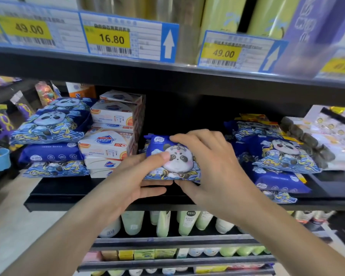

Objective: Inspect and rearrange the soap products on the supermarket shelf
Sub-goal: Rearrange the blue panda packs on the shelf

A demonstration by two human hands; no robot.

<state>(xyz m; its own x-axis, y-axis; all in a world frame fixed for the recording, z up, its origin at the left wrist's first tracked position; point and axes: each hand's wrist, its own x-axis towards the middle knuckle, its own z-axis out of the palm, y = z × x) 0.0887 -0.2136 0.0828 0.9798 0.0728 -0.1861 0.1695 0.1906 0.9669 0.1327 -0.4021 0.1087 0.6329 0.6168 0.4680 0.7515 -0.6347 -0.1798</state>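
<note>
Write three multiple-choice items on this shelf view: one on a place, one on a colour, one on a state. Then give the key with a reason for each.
1. Where do the white soap boxes stand?
A. Left of the held pack
B. Right of it
C. On the shelf below

2. What is the main colour of the panda pack?
A. Red
B. Blue
C. Green

3. How is the panda pack held?
A. By both hands
B. By one hand
C. By neither hand

Key: 1 A, the boxes are stacked left of the gap. 2 B, its wrapper is blue. 3 A, the left hand and right hand both grip it.
</note>
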